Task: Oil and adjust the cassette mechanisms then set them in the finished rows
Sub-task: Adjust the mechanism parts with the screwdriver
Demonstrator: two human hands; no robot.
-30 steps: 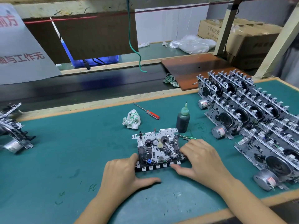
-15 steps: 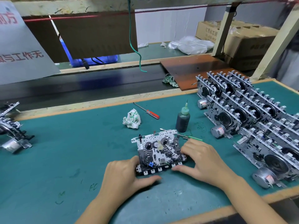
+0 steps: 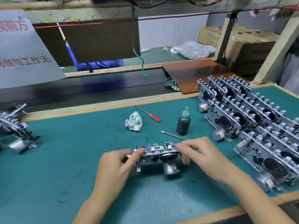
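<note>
The cassette mechanism (image 3: 159, 155) is standing tipped on edge over the near centre of the green mat (image 3: 64, 159), its cylindrical metal motor facing the camera, with the left hand (image 3: 116, 165) pinching its left end and the right hand (image 3: 205, 156) gripping its right end with curled fingers. Just behind it a slim metal tool (image 3: 173, 135), a dark oil bottle (image 3: 183, 123) with a needle tip, a crumpled rag (image 3: 134, 121) and a red-handled screwdriver (image 3: 148, 113) are lying on the mat. The finished rows (image 3: 252, 120) of ribbed grey metal units are filling the bench's right side, more mechanisms (image 3: 14, 128) are sitting at the left edge, and cardboard boxes (image 3: 242, 44) are standing beyond the timber frame.
</note>
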